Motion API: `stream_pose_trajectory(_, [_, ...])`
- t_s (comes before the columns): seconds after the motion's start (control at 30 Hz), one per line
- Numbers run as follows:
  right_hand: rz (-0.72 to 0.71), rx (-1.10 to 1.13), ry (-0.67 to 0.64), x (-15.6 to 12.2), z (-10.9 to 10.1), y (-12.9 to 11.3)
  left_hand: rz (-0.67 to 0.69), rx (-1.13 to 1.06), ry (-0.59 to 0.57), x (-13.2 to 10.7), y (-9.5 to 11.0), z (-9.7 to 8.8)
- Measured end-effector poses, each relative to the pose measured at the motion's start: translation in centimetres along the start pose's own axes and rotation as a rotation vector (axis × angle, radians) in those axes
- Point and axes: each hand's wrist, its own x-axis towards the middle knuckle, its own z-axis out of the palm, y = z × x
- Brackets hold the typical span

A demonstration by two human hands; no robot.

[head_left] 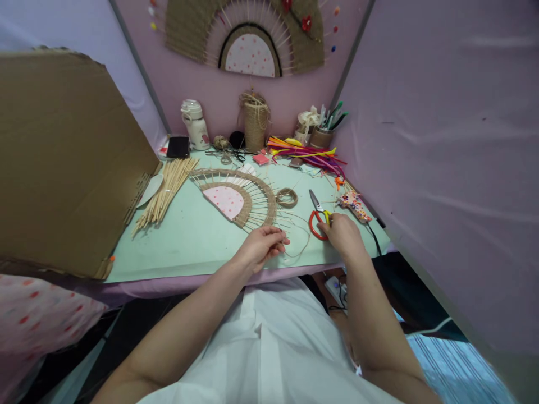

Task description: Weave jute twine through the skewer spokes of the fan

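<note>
Pinching thin, fibrous twine (309, 240), left hand (264, 247) narrow near the tabletop's (197, 247) front edge; right hand (341, 233) closed on looped handles of scissors (320, 209), metal blades pointing away. Slim-spoked, fan-shaped piece (241, 206) lies just beyond left hand, coarse brown bands around dotted half-round cloth (224, 201). Ring-shaped coil (287, 204) beyond, between hands; straight pale sticks (168, 191) bundled farther left.

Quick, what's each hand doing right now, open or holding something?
Left hand: fingers pinched, apparently on the thin twine.
Right hand: closed on the handles of the scissors; whether lifted, can't tell.
</note>
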Motion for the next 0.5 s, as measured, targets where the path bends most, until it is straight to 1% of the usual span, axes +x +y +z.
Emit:
stream_pose_trajectory(0.13, [0.025,0.005,-0.066,1.2,-0.4,-0.1,0.020,0.043,0.026,-0.2,0.3,0.0])
stream_pose_trajectory(0.2, [0.032,0.042,-0.061,1.2,-0.6,0.5,0.019,0.040,0.035,-0.2,0.4,0.0])
stream_pose_trajectory(0.27, [0.048,0.132,-0.038,0.5,-0.7,1.4,0.028,0.027,0.039,-0.2,0.4,-0.1])
stream_pose_trajectory(0.33, [0.062,0.288,-0.019,-0.9,-0.7,2.3,0.043,0.013,0.048,-0.2,0.1,-0.1])
stream_pose_trajectory(0.4, [0.040,0.475,-0.019,-2.9,-0.4,2.7,0.063,-0.002,0.063,-0.1,-0.1,-0.1])
stream_pose_trajectory(0.5, [-0.067,0.706,-0.079,-6.5,0.0,1.9,0.081,-0.038,0.072,-0.2,-0.4,0.1])
